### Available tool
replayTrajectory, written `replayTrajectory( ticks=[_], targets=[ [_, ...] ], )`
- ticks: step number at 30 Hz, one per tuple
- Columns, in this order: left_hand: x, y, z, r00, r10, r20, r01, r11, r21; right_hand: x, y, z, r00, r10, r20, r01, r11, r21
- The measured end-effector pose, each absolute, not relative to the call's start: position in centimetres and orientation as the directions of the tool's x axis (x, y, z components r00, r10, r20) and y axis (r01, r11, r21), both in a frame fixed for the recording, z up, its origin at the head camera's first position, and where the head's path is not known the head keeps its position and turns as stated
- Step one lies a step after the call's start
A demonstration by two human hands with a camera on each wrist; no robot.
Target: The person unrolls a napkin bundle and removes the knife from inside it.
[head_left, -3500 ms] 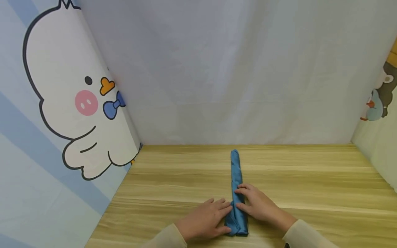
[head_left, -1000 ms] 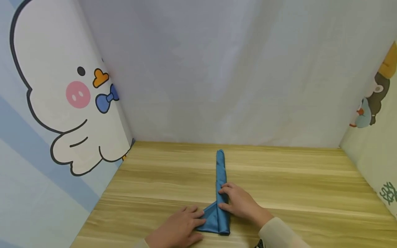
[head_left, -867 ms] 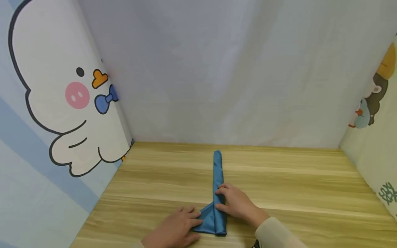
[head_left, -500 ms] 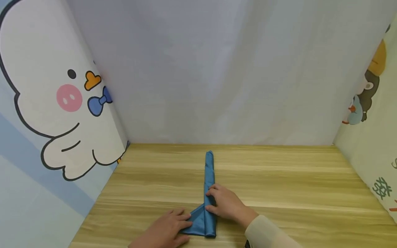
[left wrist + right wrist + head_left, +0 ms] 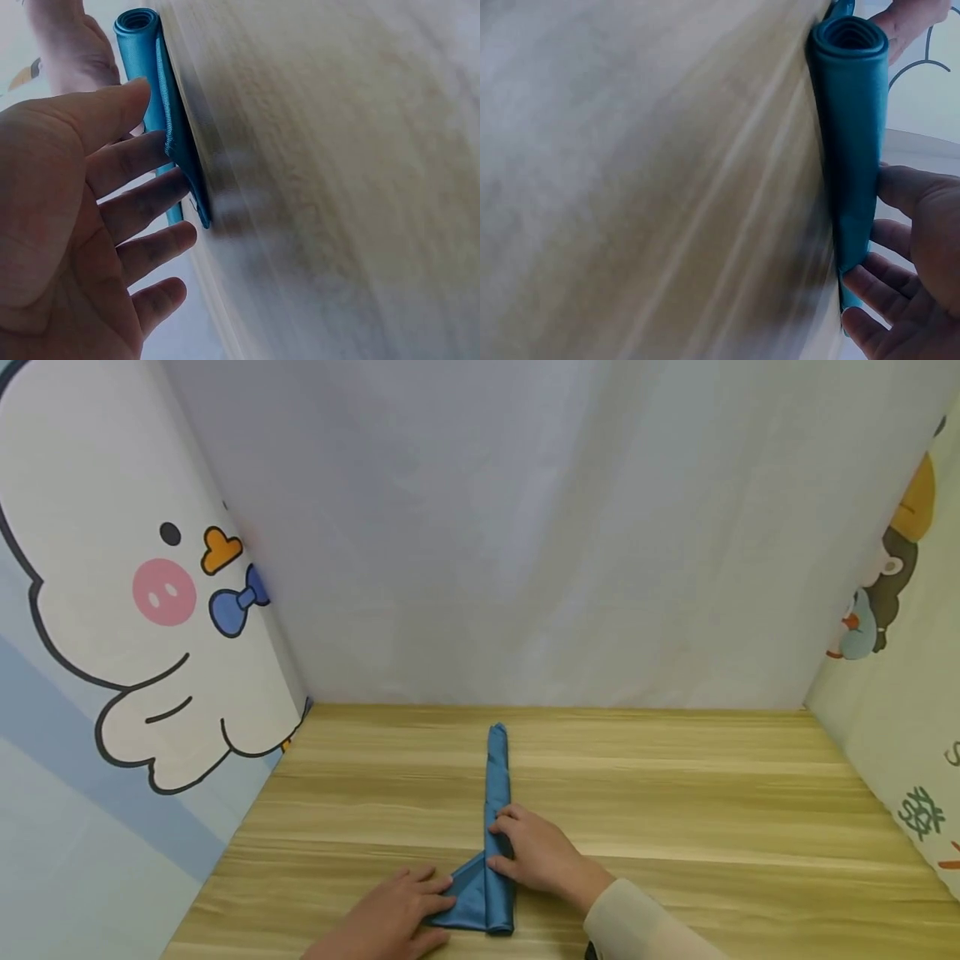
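Observation:
A shiny blue satin cloth (image 5: pixel 498 893) lies on the wood-patterned table as a long narrow roll pointing away from me. Its near end shows spiral layers in the right wrist view. A flat triangular flap (image 5: pixel 468 897) sticks out from the roll's lower left side. My left hand (image 5: pixel 393 910) rests its spread fingertips on the flap's outer edge; a stitched hem shows beside them in the left wrist view. My right hand (image 5: pixel 543 852) touches the middle of the roll from the right, thumb nearer me and slightly bent fingers farther up.
The wooden table top (image 5: pixel 675 793) reaches back to a plain pale curtain (image 5: pixel 525 527). A printed panel with a white cartoon bird (image 5: pixel 165 652) stands along the left, and another printed panel (image 5: pixel 900 710) borders the right side.
Compared with 3.5 s ago, the flap is spread wider to the left and the left hand lies farther out. The roll and both hands have shifted left across the table, while the head view has turned slightly.

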State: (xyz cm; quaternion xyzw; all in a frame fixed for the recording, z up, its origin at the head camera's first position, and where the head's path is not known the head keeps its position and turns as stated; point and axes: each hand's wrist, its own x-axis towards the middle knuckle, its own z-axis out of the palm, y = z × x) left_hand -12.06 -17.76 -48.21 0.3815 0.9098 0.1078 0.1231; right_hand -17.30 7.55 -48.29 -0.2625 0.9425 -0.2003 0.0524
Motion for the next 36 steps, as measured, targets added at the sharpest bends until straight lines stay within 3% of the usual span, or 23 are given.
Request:
replayTrajectory(
  ticks=[10,15,24,32,36],
  targets=[
    [-12.3,-17.5,-47.9,-0.693,0.710,-0.126,0.662,0.696,0.276,-17.2,7.4,-48.8,-0.866,-0.497,0.054,-0.464,0.758,-0.459],
    [-12.1,-17.5,-47.5,-0.703,0.705,-0.099,0.664,0.699,0.265,-16.5,6.2,-48.7,-0.844,-0.522,0.124,-0.524,0.754,-0.396],
    [-12.0,-17.0,-47.4,-0.685,0.718,-0.126,0.682,0.692,0.236,-15.8,5.7,-48.7,-0.818,-0.575,-0.007,-0.545,0.779,-0.312],
    [-11.9,-16.5,-47.8,-0.689,0.709,-0.150,0.699,0.705,0.120,-16.0,6.4,-49.1,-0.827,-0.561,-0.014,-0.533,0.792,-0.297],
    [-11.9,-16.6,-48.0,-0.695,0.703,-0.149,0.694,0.710,0.117,-15.9,6.6,-49.2,-0.833,-0.553,-0.022,-0.522,0.799,-0.297]
  ],
)
